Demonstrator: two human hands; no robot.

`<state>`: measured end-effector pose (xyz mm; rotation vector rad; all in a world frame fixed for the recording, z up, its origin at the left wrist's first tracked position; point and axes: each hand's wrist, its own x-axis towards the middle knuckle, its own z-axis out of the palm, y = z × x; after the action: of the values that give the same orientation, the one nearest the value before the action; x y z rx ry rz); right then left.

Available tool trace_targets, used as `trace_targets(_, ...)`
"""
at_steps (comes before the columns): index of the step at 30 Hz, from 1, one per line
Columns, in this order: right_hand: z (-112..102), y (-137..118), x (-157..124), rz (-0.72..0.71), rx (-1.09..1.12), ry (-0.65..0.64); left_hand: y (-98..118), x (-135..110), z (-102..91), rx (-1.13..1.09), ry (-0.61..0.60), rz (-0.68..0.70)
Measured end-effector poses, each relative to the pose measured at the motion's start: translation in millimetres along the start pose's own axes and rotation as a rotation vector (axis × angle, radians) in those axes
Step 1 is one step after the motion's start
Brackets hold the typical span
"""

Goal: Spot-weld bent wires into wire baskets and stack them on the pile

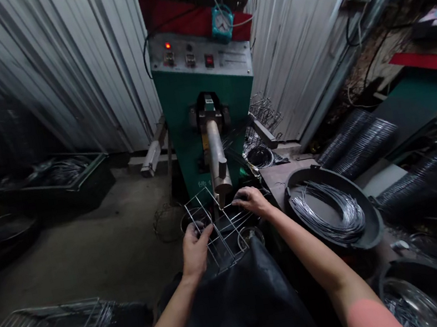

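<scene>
Beside a green spot welder [204,84] | wire rack [215,233] sits at its electrode arm [217,155], crosswires already in place | left hand [195,249] curled shut around rack's edge | right hand [253,201] half-curled on far wires, grip unclear | loose wire coil [328,211] remains in black pan [313,172]

The near corner of the wire rack [216,237] seems hidden behind the person's dark apron [243,305].
</scene>
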<state>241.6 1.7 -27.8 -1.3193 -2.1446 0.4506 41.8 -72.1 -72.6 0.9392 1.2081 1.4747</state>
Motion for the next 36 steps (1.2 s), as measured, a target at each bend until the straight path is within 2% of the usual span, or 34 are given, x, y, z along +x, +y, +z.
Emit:
trace_targets(10, 3.1, 3.1, 3.9, 0.021, 0.007, -0.053, 2.3, 6.3, -1.7, -0.034, -0.046, -0.099)
trace_targets(16, -6.0, 8.5, -27.0, -0.04, -0.142, 0.116, 4.0, 8.7, -1.4, -0.029, -0.056, -0.068)
trace_targets(20, -10.8, 17.7, -37.9, 0.0, -0.124, 0.089, 2.2, 8.2, 0.1, -0.055, -0.038, -0.032)
trace_targets(23, -10.9, 15.4, -31.6, 0.028, -0.046, 0.086, -0.2, 7.4, 0.1, -0.072, -0.036, -0.018)
trace_targets(28, -6.1, 6.3, -15.0, -0.028, -0.035, 0.031, -1.8, 9.2, -1.5, -0.076, -0.034, -0.008)
trace_targets(36, 0.8, 16.6, -2.9, -0.016, -0.017, 0.004, 3.5, 18.5, -2.4, -0.071, 0.009, -0.035)
